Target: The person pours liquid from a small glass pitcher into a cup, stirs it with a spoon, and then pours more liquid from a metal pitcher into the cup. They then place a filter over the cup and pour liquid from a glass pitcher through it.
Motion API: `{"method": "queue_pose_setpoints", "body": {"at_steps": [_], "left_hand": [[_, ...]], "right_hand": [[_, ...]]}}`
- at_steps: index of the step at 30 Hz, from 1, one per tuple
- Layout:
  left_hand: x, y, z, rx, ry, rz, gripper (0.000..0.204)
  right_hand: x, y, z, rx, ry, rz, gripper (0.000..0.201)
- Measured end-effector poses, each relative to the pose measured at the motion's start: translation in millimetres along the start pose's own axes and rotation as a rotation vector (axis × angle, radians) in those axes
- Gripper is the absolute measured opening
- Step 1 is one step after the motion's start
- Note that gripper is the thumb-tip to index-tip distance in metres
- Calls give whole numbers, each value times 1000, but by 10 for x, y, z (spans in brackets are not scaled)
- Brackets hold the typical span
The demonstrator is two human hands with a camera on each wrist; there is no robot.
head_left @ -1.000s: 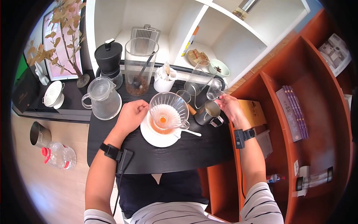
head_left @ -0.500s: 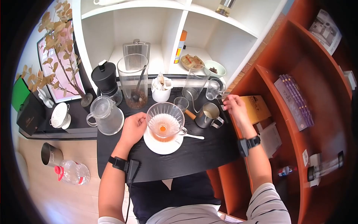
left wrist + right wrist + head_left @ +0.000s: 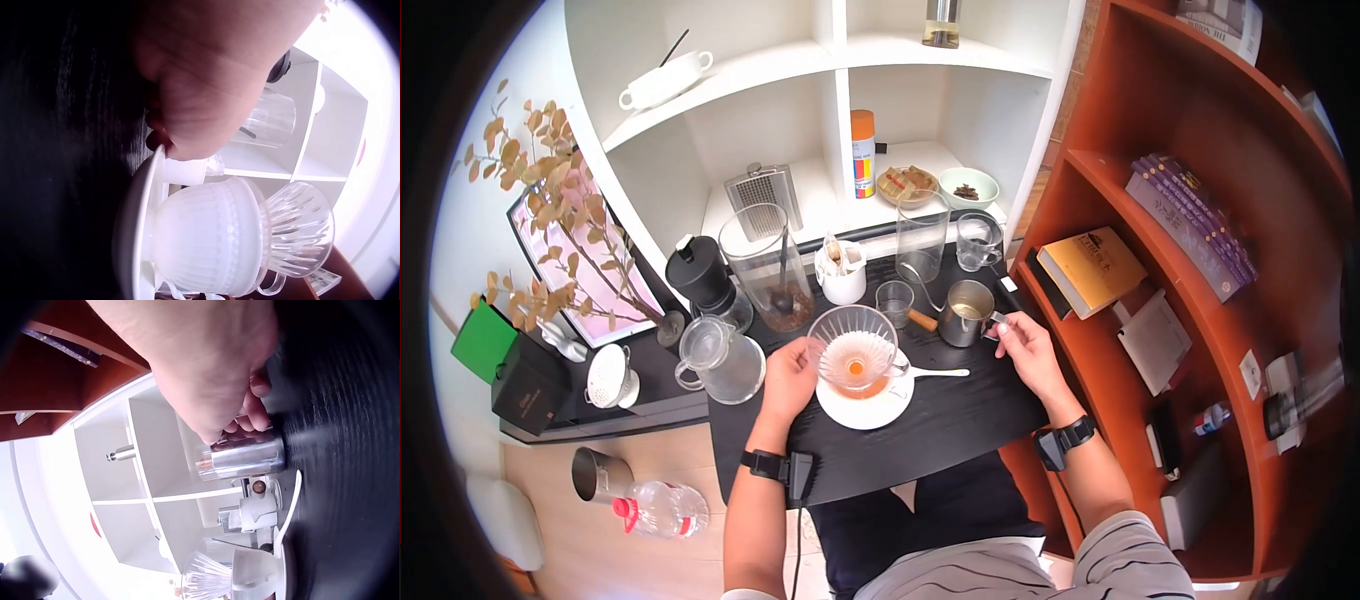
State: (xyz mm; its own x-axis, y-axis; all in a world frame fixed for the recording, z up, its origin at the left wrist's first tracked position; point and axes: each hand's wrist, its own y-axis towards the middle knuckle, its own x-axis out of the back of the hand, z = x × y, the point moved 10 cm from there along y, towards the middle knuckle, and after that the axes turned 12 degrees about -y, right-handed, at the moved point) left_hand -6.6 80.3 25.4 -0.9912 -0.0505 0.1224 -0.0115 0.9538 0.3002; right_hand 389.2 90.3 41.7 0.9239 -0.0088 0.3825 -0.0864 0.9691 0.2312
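Note:
My right hand (image 3: 1028, 352) grips the handle of a small metal pitcher (image 3: 966, 312) standing on the black table, its fingers curled at the handle in the right wrist view. My left hand (image 3: 788, 375) rests loosely curled beside a white saucer (image 3: 865, 414), fingertips right at the rim in the left wrist view. On that saucer stands a ribbed cup (image 3: 206, 237), with a clear ribbed dripper (image 3: 306, 231) on top. Looking down into the dripper, I see a white pleated filter (image 3: 850, 350). A white spoon (image 3: 940, 373) lies across the saucer's right side.
Behind the hands stand a lidded glass jug (image 3: 722, 360), a black grinder (image 3: 700, 270), a tall glass cylinder (image 3: 768, 260), a white cup of packets (image 3: 841, 280) and a small glass with a wooden handle (image 3: 894, 302). A glass mug (image 3: 980, 245) stands farther back.
My right hand moved away from the glass mug's side and came to the pitcher's handle. The left hand stays beside the saucer. The head view has shifted, showing more of the upper shelves.

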Motion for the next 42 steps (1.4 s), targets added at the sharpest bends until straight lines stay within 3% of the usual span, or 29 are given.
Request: {"method": "queue_pose_setpoints", "body": {"at_steps": [8, 11, 25, 27, 35, 38, 40, 42], "left_hand": [[17, 8, 4, 2, 17, 9, 14], [21, 20, 30, 18, 4, 1, 15], [27, 11, 32, 56, -35, -24, 14], [30, 6, 38, 57, -35, -15, 14], [68, 73, 98, 62, -18, -26, 14], [90, 129, 251, 149, 37, -7, 15], [86, 134, 434, 295, -66, 2, 18], [93, 178, 491, 289, -3, 2, 19]], "right_hand": [[-135, 63, -121, -126, 132, 148, 39], [-126, 64, -84, -97, 68, 192, 40], [128, -160, 61, -118, 217, 40, 42], [184, -152, 208, -61, 301, 28, 40], [543, 42, 928, -8, 145, -102, 42], [646, 150, 1148, -16, 146, -112, 42], [707, 210, 1296, -49, 109, -133, 44], [745, 282, 1392, -56, 79, -125, 44]]}}
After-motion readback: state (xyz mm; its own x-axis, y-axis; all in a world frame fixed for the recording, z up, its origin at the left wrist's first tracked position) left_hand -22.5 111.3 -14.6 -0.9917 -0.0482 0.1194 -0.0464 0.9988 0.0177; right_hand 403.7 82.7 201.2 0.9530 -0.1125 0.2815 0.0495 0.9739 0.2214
